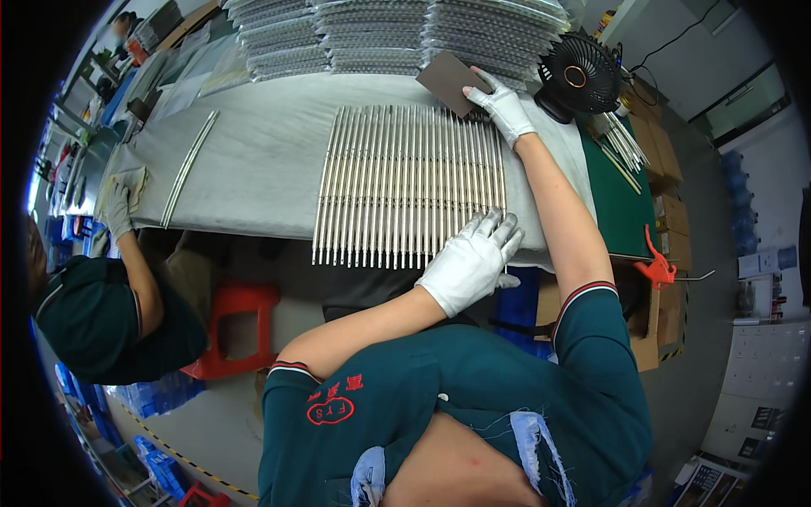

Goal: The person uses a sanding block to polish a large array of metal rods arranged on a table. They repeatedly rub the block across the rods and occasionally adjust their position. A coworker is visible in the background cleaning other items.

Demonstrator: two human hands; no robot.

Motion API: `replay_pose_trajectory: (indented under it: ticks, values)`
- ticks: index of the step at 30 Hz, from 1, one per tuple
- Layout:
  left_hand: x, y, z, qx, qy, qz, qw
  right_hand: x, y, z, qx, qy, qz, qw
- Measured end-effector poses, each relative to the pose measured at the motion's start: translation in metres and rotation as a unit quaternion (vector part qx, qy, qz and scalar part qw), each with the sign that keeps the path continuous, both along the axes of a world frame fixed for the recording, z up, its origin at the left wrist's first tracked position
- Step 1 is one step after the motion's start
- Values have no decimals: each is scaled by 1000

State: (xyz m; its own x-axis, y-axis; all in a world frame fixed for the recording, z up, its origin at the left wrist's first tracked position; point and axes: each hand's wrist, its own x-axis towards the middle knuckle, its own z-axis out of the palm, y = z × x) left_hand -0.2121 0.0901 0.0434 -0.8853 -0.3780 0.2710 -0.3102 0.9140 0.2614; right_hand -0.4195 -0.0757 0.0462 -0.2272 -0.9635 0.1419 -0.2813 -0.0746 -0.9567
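A row of several thin metal rods (405, 186) lies side by side on the grey cloth-covered table, their near ends jutting past its front edge. My left hand (473, 262), in a white glove, lies across the near right end of the row with its fingers stretched out. At the far right corner of the row, my gloved right hand (504, 108) grips a dark brown rectangular sheet (452, 82). The sheet is tilted and sits over the far ends of some rods; whether it touches them I cannot tell.
Bubble-wrapped stacks (372, 38) line the table's back, with a black fan (579, 76) at right. More rods (623, 144) lie on a green surface; a red air gun (657, 264) hangs there. At left, a co-worker (110, 313) touches a cloth near two rods (187, 169).
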Motion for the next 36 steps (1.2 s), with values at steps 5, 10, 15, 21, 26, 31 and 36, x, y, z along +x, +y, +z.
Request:
replay_pose_trajectory:
  ticks: [5, 10, 15, 21, 26, 31, 36]
  values:
    - [15, 1, 8, 5, -12, -13, 1000, 11, 28, 30, -58, 29, -19, 998]
    - [26, 2, 0, -43, -40, 61, 996, 0, 94, 49, -115, 164, -67, 977]
    - [29, 2, -10, -57, -25, 61, 996, -25, 144, 35, -68, 199, -198, 957]
    - [32, 1, -8, -45, -10, 39, 998, -29, 171, 16, -8, 194, -223, 955]
    - [32, 2, 1, -26, -18, 40, 999, -25, 173, 8, -44, 177, -213, 960]
    - [31, 2, -10, -63, -24, 55, 996, -15, 179, 25, -23, 187, -202, 961]
    - [33, 0, -11, -48, 11, 31, 998, -15, 188, 21, 6, 178, -219, 959]
